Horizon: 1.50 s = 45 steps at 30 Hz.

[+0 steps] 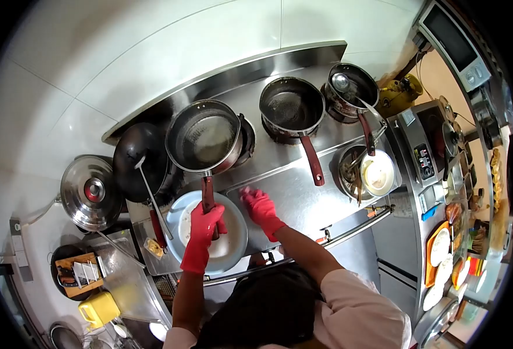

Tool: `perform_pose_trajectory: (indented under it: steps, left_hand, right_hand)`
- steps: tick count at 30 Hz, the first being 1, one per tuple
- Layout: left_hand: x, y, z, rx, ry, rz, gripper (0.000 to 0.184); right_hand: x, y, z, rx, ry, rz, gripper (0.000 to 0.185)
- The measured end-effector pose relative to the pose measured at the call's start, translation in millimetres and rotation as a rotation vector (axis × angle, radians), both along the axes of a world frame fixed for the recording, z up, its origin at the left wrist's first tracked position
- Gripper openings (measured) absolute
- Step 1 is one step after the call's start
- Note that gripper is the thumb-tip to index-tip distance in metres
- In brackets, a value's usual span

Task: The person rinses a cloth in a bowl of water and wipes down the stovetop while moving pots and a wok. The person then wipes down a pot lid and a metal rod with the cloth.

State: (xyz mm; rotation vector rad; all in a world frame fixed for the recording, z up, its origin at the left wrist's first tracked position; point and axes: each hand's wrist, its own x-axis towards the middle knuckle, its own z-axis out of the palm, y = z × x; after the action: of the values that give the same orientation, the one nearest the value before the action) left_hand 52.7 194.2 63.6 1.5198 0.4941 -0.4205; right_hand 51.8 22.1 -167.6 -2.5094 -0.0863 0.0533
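My left hand (207,218), in a red rubber glove, is closed round the handle (207,192) of a dark saucepan (204,136). The pan is tilted, its inside facing me, beside a burner. Below the handle is a pale blue basin (178,247) with whitish liquid in it. My right hand (260,208), also red-gloved, is low over the steel counter (291,203), right of the basin. Its fingers are bunched; a small pale pinkish patch shows at their tips, too blurred to name.
A second saucepan (292,104) and a third pan with a ladle (341,81) stand on burners to the right. At left are a black wok (137,166) and a steel lid (90,200). A bowl (378,173), knife block (77,276) and yellow jug (100,308) lie around.
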Motion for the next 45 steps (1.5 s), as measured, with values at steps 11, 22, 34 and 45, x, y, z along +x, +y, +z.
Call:
perform_pose_trajectory:
  steps: [11,22,34,45]
  left_hand:
    - [47.9,-37.5,-79.1,-0.211,0.013,0.075,0.020]
    - [41.7,-35.9,-110.1,-0.255,0.044,-0.019,0.028]
    - [-37.8,112.9,-1.6,-0.019,-0.079,0.026,0.055]
    - [-28.4,137.4,33.3,0.059,0.012,0.232,0.051]
  right_hand:
    - [-27.2,-103.5,-0.3,0.447,0.335,-0.185,0.042]
    - [166.6,-87.4,230.4,1.539,0.253,-0.275,0.035]
    - [514.2,-79.4,133.5,0.718,0.433,-0.129,0.026]
    - [481.0,272.3,86.7,1.301,0.553,0.291,0.031]
